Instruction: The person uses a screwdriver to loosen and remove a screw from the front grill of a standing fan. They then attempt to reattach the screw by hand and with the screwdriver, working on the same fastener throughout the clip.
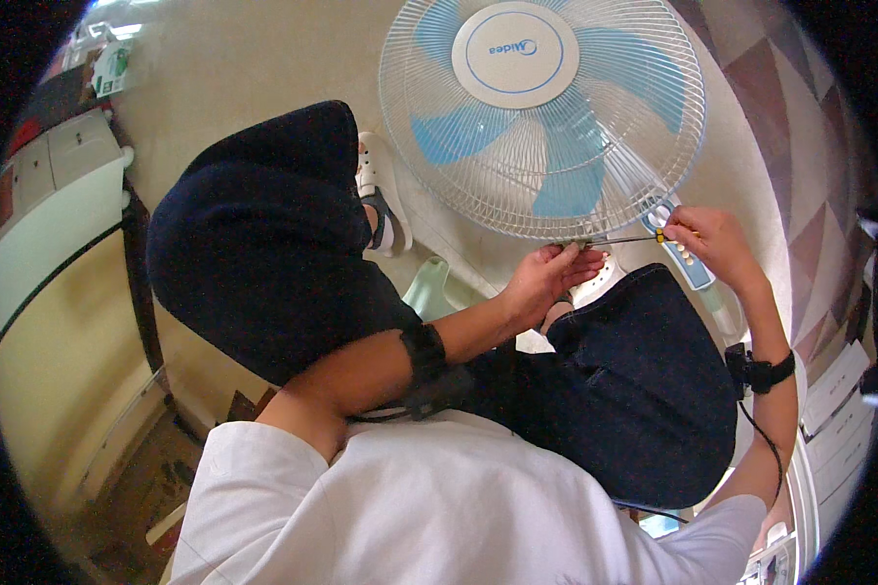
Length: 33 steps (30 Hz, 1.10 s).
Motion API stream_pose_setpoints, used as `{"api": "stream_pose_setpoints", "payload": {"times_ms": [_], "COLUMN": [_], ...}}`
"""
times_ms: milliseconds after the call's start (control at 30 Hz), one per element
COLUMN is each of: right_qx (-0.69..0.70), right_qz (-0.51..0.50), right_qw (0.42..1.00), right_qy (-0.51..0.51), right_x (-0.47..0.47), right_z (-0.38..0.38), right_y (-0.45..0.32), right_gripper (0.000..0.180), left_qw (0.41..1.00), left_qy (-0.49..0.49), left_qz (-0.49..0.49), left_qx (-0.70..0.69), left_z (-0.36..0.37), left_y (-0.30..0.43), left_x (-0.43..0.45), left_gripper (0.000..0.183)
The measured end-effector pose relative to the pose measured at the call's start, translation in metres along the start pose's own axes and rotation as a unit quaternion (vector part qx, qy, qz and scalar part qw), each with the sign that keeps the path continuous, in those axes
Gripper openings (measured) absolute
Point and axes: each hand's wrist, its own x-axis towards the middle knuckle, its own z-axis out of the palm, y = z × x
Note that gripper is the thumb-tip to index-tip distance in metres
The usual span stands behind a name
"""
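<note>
A Midea electric fan [516,55] with blue blades behind a pale wire guard [439,186] stands before me. At the lower rim of the guard, my left hand [552,278] has its thumb and fingers around the edge; what lies between the fingertips is partly hidden. My right hand [710,241] grips the yellow handle of a screwdriver [629,239]. Its metal shaft points left, and the tip meets the rim beside my left thumb. Behind my right hand runs the fan's blue and white control panel [691,267] with several pale buttons.
My dark-trousered knees flank the work, with white clogs [380,190] on the pale floor [263,58]. A pale green plastic piece [428,285] lies between my legs. White drawers [80,146] stand at left; a patterned surface [775,131] lies at right. A cable [764,431] hangs along my right forearm.
</note>
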Motion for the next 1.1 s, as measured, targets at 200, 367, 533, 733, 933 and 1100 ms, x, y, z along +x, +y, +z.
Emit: {"api": "stream_pose_setpoints", "payload": {"times_ms": [200,367,533,733,933,1100], "right_qx": [-0.124,-0.156,-0.141,-0.027,0.237,0.528], "right_qz": [-0.061,-0.040,0.003,0.075,0.356,0.432], "right_qw": [0.989,0.986,0.989,0.993,0.904,0.729], "right_qy": [0.047,0.048,0.040,0.087,0.024,0.067], "right_x": [-0.013,-0.018,-0.030,-0.092,-0.208,-0.235], "right_z": [0.006,0.009,0.007,0.003,0.071,0.214], "right_y": [-0.010,-0.015,-0.021,-0.009,0.062,0.109], "right_gripper": [0.027,0.026,0.031,0.029,0.021,0.023], "left_qw": [0.999,0.999,0.998,0.997,0.998,0.998], "left_qy": [-0.033,-0.041,-0.028,-0.054,-0.040,-0.038], "left_qz": [0.014,0.030,0.054,0.052,0.044,0.036], "left_qx": [-0.019,0.001,0.020,0.004,0.020,0.022], "left_z": [-0.012,-0.014,-0.011,-0.022,-0.024,-0.026], "left_y": [-0.007,-0.007,-0.009,-0.009,-0.007,-0.004], "left_x": [0.009,0.015,0.019,0.029,0.036,0.037], "left_gripper": [0.041,0.036,0.031,0.026,0.025,0.026]}}
